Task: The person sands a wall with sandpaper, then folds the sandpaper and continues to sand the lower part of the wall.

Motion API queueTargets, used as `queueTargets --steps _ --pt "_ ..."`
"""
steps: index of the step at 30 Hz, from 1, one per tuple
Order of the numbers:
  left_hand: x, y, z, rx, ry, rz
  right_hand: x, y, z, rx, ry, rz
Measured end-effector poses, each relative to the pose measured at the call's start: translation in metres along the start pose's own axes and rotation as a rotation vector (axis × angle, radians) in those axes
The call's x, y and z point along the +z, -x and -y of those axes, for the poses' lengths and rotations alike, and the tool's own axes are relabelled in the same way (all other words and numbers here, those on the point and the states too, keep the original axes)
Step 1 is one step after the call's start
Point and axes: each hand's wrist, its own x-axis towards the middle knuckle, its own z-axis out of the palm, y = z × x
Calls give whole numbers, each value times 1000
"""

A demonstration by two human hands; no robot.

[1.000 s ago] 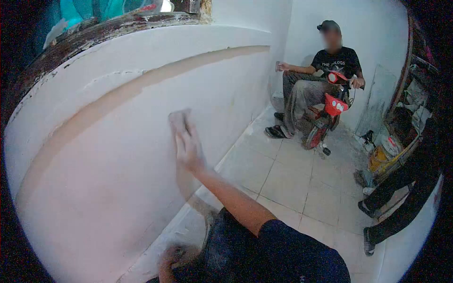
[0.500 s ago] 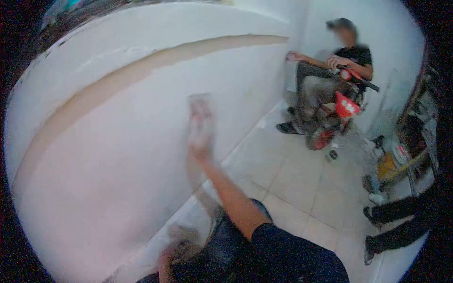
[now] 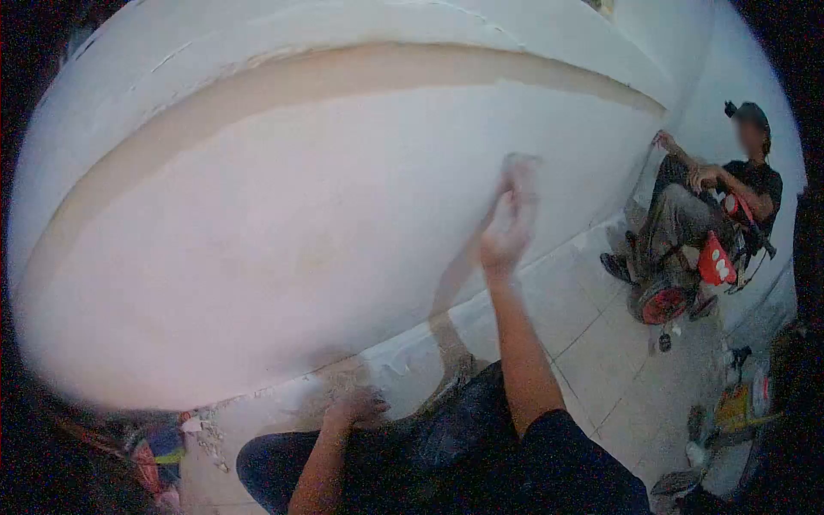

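Note:
My right hand (image 3: 506, 236) reaches up against the white wall (image 3: 300, 215), with its fingers pressed together over a small flat greyish piece (image 3: 522, 160). Motion blurs both the fingertips and that piece, so I cannot tell its exact kind. The shadow of the arm falls on the wall just left of it. Low down, my left hand (image 3: 365, 407) hangs by my bent knee near the foot of the wall, fingers loosely apart and nothing visible in them.
A recessed band (image 3: 360, 73) curves along the upper wall. At the right, a person (image 3: 751, 184) in a cap sits against the wall by a small wheeled vehicle (image 3: 665, 305) with a red panel. Tiles (image 3: 584, 343) cover the floor. Colourful items (image 3: 163, 451) lie at lower left.
My view has swung left, so the wall fills more of it and the seated person appears farther right. My right hand is still up at the wall with the flat piece.

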Motion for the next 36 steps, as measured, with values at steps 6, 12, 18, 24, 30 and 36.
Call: queueTargets --steps 6,12,18,24,30,36 --pt "-77 60 -86 -180 221 34 5 -33 43 -66 2 36" --pt "2 -4 -17 -55 -14 -12 4 41 -10 -235 71 106" --pt "-43 41 -42 -65 160 33 0 -23 39 29 30 -32" --pt "-48 36 -57 -124 26 57 1 61 47 -250 -27 294" --pt "-11 1 -24 -58 34 19 -3 23 9 258 -119 -110" --pt "-21 23 -41 -98 -35 40 -3 74 41 -217 35 232"
